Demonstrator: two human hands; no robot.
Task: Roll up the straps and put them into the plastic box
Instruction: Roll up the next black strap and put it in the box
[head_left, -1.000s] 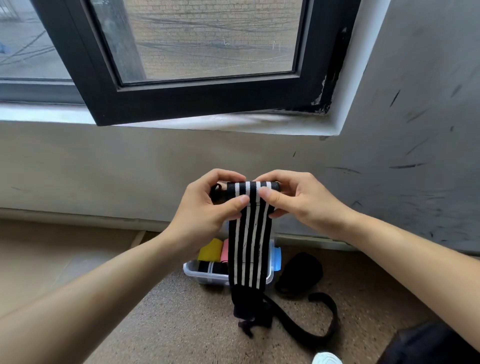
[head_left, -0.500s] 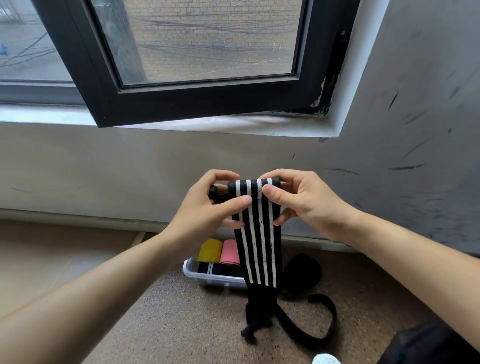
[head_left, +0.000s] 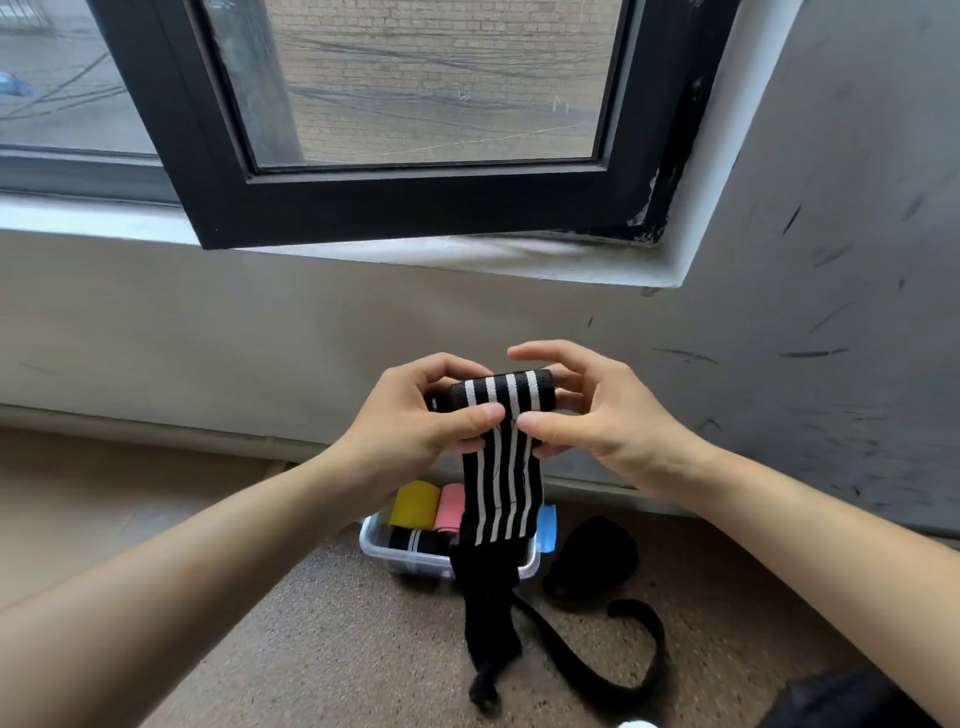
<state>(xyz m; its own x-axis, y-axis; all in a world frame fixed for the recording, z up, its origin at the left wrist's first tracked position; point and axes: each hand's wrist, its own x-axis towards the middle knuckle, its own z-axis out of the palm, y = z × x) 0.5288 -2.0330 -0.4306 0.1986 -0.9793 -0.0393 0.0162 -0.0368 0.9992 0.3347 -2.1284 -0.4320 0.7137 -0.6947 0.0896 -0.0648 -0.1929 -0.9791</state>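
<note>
— Grip, entry one: both hands on a single item?
— Entered so: the left hand pinches the striped strap, thumb on the front face, fingers curled over the left end of the rolled part. At the other end the right hand holds likewise, thumb pressed to the front, forefinger lifted clear above.
— Position and axis of the item?
— Held in the air before the wall, between the two hands. The roll's axis runs left to right. The unrolled tail hangs straight down from it toward the floor, its black end bunched low. Neither hand is nearer; they sit level, one at each end. Judgement: further winding would draw the tail upward.
— Destination?
— On the floor, below and beyond the grip, stands the plastic box. It holds a yellow roll, a pink roll and a dark striped roll. A loose black strap lies just beside it, to the right.
— Not legible?
— The hanging tail covers the box's right half, and the fingers behind the roll are hidden. The number of turns wound cannot be told.
</note>
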